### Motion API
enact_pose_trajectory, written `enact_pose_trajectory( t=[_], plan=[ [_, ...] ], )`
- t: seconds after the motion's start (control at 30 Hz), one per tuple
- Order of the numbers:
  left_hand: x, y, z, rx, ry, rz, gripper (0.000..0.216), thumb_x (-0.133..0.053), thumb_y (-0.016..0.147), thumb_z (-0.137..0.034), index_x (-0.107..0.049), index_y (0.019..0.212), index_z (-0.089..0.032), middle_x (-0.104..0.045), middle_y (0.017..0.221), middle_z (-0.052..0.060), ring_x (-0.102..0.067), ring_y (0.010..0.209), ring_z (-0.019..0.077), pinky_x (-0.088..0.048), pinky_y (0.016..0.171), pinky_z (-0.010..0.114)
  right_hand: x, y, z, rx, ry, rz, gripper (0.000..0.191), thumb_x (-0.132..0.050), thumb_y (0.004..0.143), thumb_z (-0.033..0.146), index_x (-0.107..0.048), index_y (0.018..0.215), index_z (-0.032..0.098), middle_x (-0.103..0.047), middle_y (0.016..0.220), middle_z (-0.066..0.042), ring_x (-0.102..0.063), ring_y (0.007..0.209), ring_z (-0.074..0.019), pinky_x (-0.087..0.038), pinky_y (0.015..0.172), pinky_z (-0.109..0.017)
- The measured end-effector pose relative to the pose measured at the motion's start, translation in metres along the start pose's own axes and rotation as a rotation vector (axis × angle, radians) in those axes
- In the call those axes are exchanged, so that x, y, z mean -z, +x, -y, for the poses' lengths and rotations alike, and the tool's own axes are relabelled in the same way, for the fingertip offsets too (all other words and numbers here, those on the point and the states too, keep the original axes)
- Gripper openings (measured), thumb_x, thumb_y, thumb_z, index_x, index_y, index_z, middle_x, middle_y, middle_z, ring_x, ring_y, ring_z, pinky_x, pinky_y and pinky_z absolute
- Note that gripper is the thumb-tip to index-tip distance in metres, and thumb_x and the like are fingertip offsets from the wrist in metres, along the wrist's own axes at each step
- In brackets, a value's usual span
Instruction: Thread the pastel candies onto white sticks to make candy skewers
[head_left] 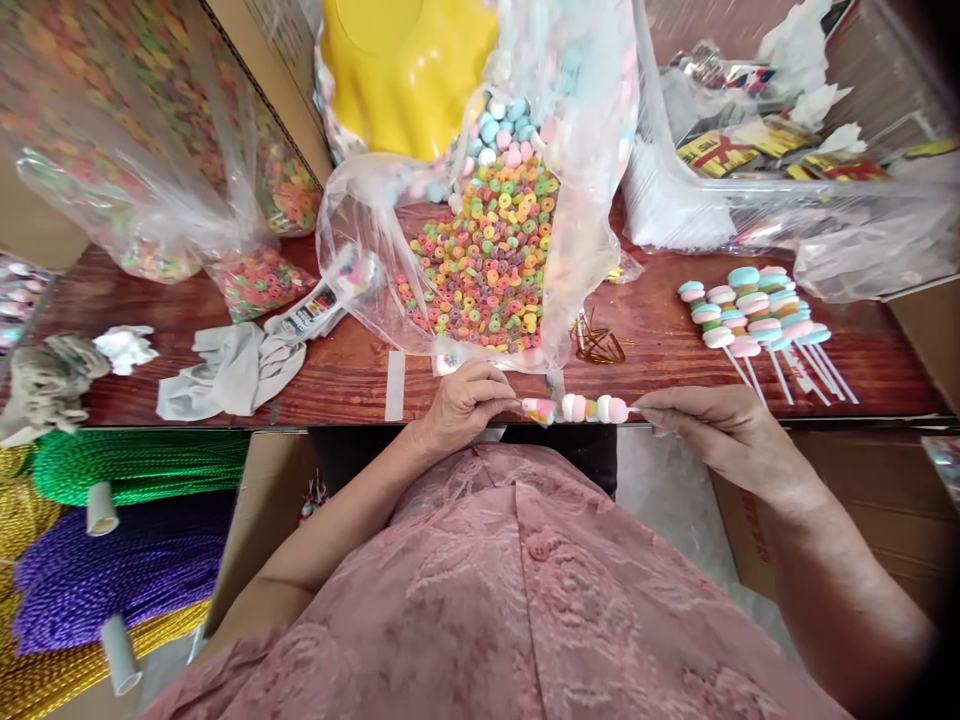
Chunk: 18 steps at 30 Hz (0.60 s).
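Note:
In front of my body, at the table's near edge, a candy skewer (pixel 594 408) lies level, with pink and white marshmallows and small gummy rings on a white stick. My right hand (pixel 716 425) pinches the stick at its right end. My left hand (pixel 472 405) is closed on the pointed left end of a small pink, yellow and blue piece (pixel 538 410). That piece sits in line with the skewer's left tip; whether it is joined to the stick I cannot tell. Beyond my hands, an opened plastic bag holds sugared gummy rings (pixel 495 260).
Finished marshmallow skewers (pixel 757 320) lie at right, near gold twist ties (pixel 598 338). Behind stand a yellow bowl (pixel 409 75), bagged marshmallows (pixel 510 130) and a clear bin (pixel 765 185). Grey gloves (pixel 232 368) lie left; green (pixel 142 470) and purple (pixel 120 570) bundles hang below.

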<state>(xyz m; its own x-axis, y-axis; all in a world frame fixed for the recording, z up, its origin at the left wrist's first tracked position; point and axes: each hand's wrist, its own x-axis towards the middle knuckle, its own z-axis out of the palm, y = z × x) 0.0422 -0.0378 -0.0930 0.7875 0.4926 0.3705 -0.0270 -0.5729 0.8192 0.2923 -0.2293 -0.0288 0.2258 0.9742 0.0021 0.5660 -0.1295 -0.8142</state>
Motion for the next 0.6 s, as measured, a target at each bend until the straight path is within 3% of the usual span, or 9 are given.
enact_pose_trajectory(
  t=[0.1, 0.3, 0.47, 0.6],
  plan=[
    [0.0, 0.001, -0.003, -0.037, -0.011, 0.024, 0.02, -0.065, 0.091, -0.032, -0.075, 0.079, -0.019, -0.071, 0.082, 0.005, -0.065, 0.08, 0.0153, -0.052, 0.077, 0.03, -0.009, -0.001, -0.002, 0.08, -0.045, 0.014, 0.019, -0.061, 0.092, 0.033, -0.078, 0.093, 0.026, -0.078, 0.087, -0.002, -0.073, 0.073, -0.0178, -0.057, 0.067, -0.027],
    [-0.002, -0.001, -0.004, 0.043, -0.118, -0.006, 0.015, -0.064, 0.092, -0.03, -0.073, 0.087, -0.019, -0.074, 0.089, 0.006, -0.069, 0.09, 0.0174, -0.055, 0.086, 0.034, -0.028, -0.008, -0.003, 0.194, -0.199, -0.24, 0.016, -0.062, 0.091, 0.028, -0.075, 0.1, 0.031, -0.078, 0.089, 0.0, -0.074, 0.077, -0.0205, -0.059, 0.073, -0.035],
    [-0.002, -0.002, -0.006, 0.133, -0.132, -0.021, 0.016, -0.065, 0.091, -0.031, -0.072, 0.086, -0.018, -0.073, 0.086, 0.004, -0.068, 0.083, 0.015, -0.054, 0.079, 0.029, -0.036, -0.01, 0.001, 0.239, -0.17, -0.137, 0.016, -0.06, 0.092, 0.027, -0.075, 0.097, 0.028, -0.078, 0.086, -0.002, -0.074, 0.072, -0.0187, -0.057, 0.066, -0.031],
    [-0.001, -0.001, -0.011, 0.162, -0.087, 0.039, 0.021, -0.065, 0.091, -0.037, -0.07, 0.095, -0.017, -0.072, 0.089, 0.005, -0.066, 0.08, 0.0147, -0.052, 0.076, 0.028, -0.041, -0.01, -0.003, 0.2, -0.071, -0.194, 0.016, -0.061, 0.092, 0.026, -0.075, 0.099, 0.029, -0.078, 0.088, -0.001, -0.074, 0.075, -0.0185, -0.059, 0.071, -0.031]
  ],
)
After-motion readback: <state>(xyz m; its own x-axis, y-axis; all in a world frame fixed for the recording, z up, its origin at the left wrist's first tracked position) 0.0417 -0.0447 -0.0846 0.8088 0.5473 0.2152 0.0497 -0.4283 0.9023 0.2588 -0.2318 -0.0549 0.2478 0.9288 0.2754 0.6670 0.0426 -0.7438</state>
